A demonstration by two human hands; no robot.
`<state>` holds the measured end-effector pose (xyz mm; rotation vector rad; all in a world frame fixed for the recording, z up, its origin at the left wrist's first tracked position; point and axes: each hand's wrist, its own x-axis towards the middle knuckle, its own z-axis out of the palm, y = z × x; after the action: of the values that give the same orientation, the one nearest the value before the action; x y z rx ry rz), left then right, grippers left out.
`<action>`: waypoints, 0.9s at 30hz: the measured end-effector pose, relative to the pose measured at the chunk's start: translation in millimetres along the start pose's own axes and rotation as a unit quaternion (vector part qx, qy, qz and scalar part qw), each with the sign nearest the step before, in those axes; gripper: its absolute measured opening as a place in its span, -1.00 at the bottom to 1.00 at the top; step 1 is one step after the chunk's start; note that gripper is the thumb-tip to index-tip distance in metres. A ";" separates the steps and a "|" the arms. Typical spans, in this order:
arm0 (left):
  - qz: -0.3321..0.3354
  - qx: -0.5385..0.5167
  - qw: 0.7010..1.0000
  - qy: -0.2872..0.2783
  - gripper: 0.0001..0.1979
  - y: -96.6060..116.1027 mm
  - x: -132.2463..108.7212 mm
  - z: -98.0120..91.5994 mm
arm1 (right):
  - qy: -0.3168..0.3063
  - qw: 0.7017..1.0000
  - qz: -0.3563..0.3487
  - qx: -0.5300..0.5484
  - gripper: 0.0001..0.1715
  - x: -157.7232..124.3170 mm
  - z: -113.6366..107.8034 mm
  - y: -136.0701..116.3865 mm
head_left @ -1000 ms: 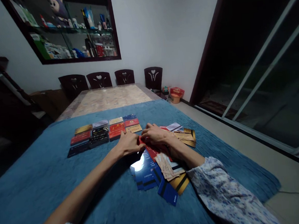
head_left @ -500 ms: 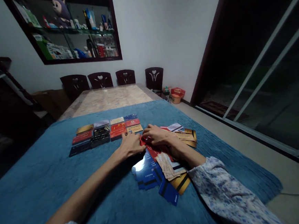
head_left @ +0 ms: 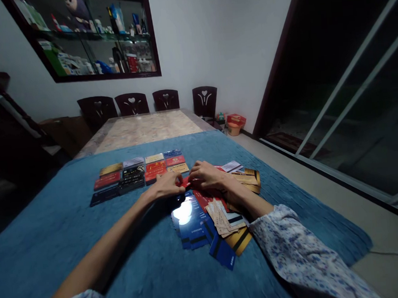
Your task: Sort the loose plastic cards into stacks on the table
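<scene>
Between my two hands is a red card (head_left: 187, 182). My left hand (head_left: 167, 185) pinches its left side with thumb and fingers. Bent fingers of my right hand (head_left: 206, 176) close on its right side; how many cards they hold is hidden. Under and in front of the hands lie fanned blue cards (head_left: 195, 229), one catching a bright glare. More red cards (head_left: 203, 201) spread below my right hand, overlapped by beige cards (head_left: 218, 218). A gold card with a dark stripe (head_left: 240, 241) lies near my right sleeve. Gold cards (head_left: 249, 178) and a whitish card (head_left: 232, 166) lie beyond my right wrist.
Neat stacks stand left of my hands, among them black cards (head_left: 131, 179), red cards (head_left: 107, 180) and a dark blue stack (head_left: 104, 195). A blue cloth (head_left: 142, 263) covers the near table; the bare patterned tabletop (head_left: 149, 125) lies beyond. Chairs (head_left: 205, 101) stand behind it.
My left hand has shifted slightly left, away from my right hand, showing more of the red card between them. The view has tilted down a little. The spread cards look otherwise much the same.
</scene>
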<state>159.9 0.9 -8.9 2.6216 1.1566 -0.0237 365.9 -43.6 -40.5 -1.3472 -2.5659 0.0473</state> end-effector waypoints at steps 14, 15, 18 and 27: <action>0.110 -0.069 0.992 -0.002 -0.65 -27.1 5.8 -15.2 | 0.130 0.991 -0.002 -0.042 -0.80 2.4 13.5 5.7; 0.113 -0.068 0.991 0.003 -0.65 -27.0 5.7 -15.8 | 0.142 0.989 -0.006 -0.041 -0.81 2.4 15.0 6.5; 0.115 -0.063 0.991 0.023 -0.65 -28.2 5.8 -16.6 | 0.165 0.985 -0.006 -0.042 -0.82 2.3 17.8 7.7; 0.112 -0.060 0.990 0.053 -0.61 -30.9 7.1 -16.6 | 0.159 0.985 0.048 -0.052 -0.83 2.0 15.8 2.8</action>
<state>140.7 30.1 -1.3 2.6541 0.8586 0.2249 363.5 -39.0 -55.8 -1.3880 -2.2629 -0.2677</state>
